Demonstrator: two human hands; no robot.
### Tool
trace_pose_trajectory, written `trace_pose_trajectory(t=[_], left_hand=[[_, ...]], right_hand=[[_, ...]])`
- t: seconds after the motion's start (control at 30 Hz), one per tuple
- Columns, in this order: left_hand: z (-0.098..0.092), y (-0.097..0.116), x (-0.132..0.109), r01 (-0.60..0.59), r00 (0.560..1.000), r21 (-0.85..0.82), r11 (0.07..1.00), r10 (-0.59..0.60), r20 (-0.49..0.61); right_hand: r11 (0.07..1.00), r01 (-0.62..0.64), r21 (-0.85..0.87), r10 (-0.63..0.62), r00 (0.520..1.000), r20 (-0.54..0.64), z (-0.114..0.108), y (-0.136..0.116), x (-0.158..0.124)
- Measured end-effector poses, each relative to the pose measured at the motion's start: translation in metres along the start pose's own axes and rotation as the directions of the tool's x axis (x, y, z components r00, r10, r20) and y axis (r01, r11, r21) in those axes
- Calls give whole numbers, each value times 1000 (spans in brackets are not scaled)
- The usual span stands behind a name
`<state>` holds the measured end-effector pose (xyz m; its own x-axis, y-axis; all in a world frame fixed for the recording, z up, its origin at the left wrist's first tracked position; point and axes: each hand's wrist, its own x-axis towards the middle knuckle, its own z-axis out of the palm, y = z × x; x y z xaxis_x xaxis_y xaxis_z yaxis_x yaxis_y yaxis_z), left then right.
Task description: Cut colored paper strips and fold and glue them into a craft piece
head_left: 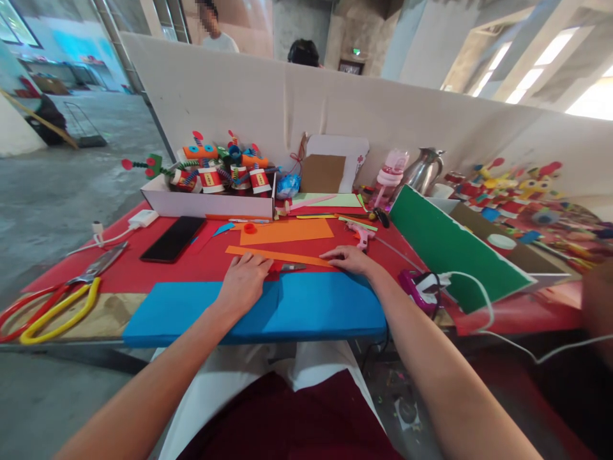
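Narrow orange paper strip (297, 258) is lying nr mid of the red-covered tabletop (177, 273), running roughly along its front edge, just behind a flat blue slab (186, 313). L hand (244, 278) is resting on strip's left half, fingers close together, & R hand (354, 260) is touching its right end, fingers bent; can't tell if either's pinching. Big metal scissors w/ red & yellow handles (76, 281) are sitting at front-left corner.

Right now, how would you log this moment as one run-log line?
left hand: on orange strip, toward its left end | right hand: at its right end | beyond: orange sheet | near side: blue surface
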<state>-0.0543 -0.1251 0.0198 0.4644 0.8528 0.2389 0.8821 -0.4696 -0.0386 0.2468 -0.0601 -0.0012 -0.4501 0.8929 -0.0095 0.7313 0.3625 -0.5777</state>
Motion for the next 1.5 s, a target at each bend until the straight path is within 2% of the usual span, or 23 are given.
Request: trace_pose_trajectory(t=[0.13, 0.27, 0.43, 0.6, 0.83, 1.03, 1.17, 1.33, 1.5], left_hand=[[-2, -7, -7, 21, 1000, 3, 1000, -21, -3], [-13, -26, -15, 147, 989, 38, 988, -146, -21], [-30, -68, -30, 414, 910, 179, 892, -404, -90], [-36, -92, -45, 490, 870, 234, 840, -489, -68], [-30, -91, -49, 443, 893, 209, 872, -450, -14], [-26, -95, -51, 460, 888, 173, 871, -453, -80], [-26, -97, -52, 447, 895, 164, 880, -439, -84], [-27, -88, -46, 431, 903, 126, 894, -427, -55], [-18, -77, -39, 390, 920, 163, 906, -392, -20]], right_hand=[[1000, -12, 12, 12, 1000, 10, -2, -2, -1], [999, -25, 26, 24, 999, 20, -2, -1, -1], [999, -3, 35, 3, 1000, -11, 0, 3, -1], [999, -8, 33, 8, 1000, -13, 1, 4, -1], [999, -17, 48, 18, 1000, -19, 2, 3, 0], [998, -14, 53, 15, 1000, -21, 1, 3, 0], [998, -2, 69, 3, 1000, -17, 1, 4, 0], [997, -1, 80, 2, 1000, -15, 2, 5, 0], [998, -13, 54, 14, 1000, -15, 2, 3, -1]])
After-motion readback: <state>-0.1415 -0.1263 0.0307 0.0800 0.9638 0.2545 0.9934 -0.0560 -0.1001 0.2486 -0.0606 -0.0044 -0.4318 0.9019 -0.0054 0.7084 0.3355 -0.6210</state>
